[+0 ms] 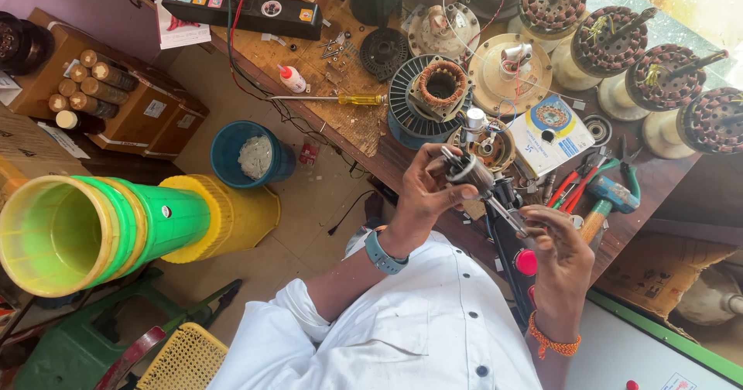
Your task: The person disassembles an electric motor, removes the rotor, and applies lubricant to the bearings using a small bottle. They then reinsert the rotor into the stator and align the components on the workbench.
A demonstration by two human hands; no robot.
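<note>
Grey metal fills your grip: your left hand [424, 193] is wrapped around a small motor rotor on its shaft [470, 172], and your right hand [559, 254] pinches the lower end of that shaft between fingertips, so both hands are clamped on the one part, held in the air just in front of the wooden desk [356, 119]. Directly beyond the rotor, on the desk, sits an opened fan motor housing [489, 144], and further back from the rotor a ribbed stator with copper winding [433, 88] lies bare. To the far side of the rotor, a row of wound stators on stands [635, 57] lines the desk edge. Pliers with red handles [576, 185] and a hammer [607, 200] lie just beside your right hand; a yellow-handled screwdriver [340, 98] rests well away, past the stator. Judging from this, the motor is already taken apart and the rotor is out; nothing shows it fitted back, so reassembly looks still ahead.
</note>
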